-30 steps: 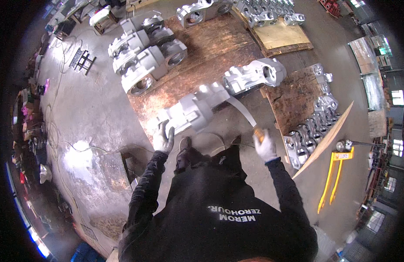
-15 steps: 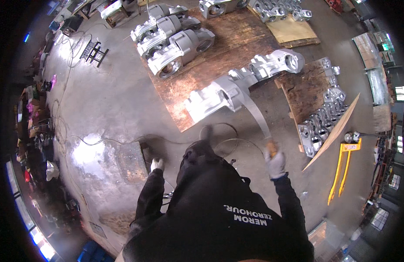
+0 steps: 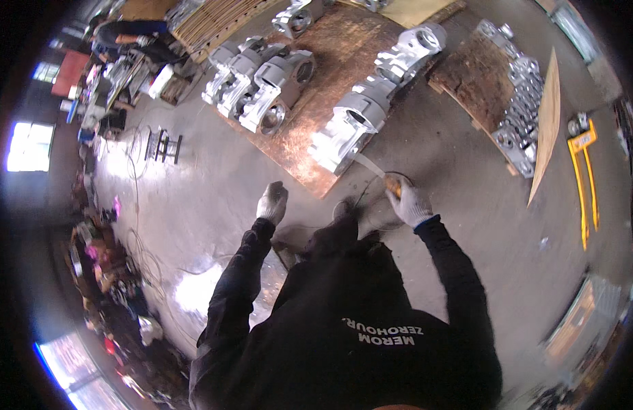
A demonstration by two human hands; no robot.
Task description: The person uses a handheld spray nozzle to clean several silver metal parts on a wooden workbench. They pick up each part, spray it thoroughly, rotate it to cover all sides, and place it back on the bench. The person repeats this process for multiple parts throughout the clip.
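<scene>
My right hand [image 3: 412, 206], in a white knit glove, is closed round the wooden handle [image 3: 394, 185] of a long flat file. The file's grey blade [image 3: 368, 163] points up and left; its far end meets the near end of a silver metal casting [image 3: 335, 145]. That casting lies at the near corner of a brown wooden board [image 3: 296, 162], in line with a larger ring-shaped part [image 3: 363, 109]. Left of it, over the floor, my gloved left hand [image 3: 271, 203] is raised with loosely bent fingers. I see nothing in it, and it touches no casting.
More castings [image 3: 258, 85] stand at the board's left. A second board [image 3: 471, 85] holds a row of smaller castings. A thin plywood sheet [image 3: 547, 123] leans beside them, near a yellow pallet jack [image 3: 586, 178]. A cable [image 3: 147, 253] crosses the floor. Another person [image 3: 132, 35] works far left.
My left hand has risen from beside my body toward the board. The right hand has drawn inward with the file, whose blade has shifted to the casting's near end. The view has turned.
</scene>
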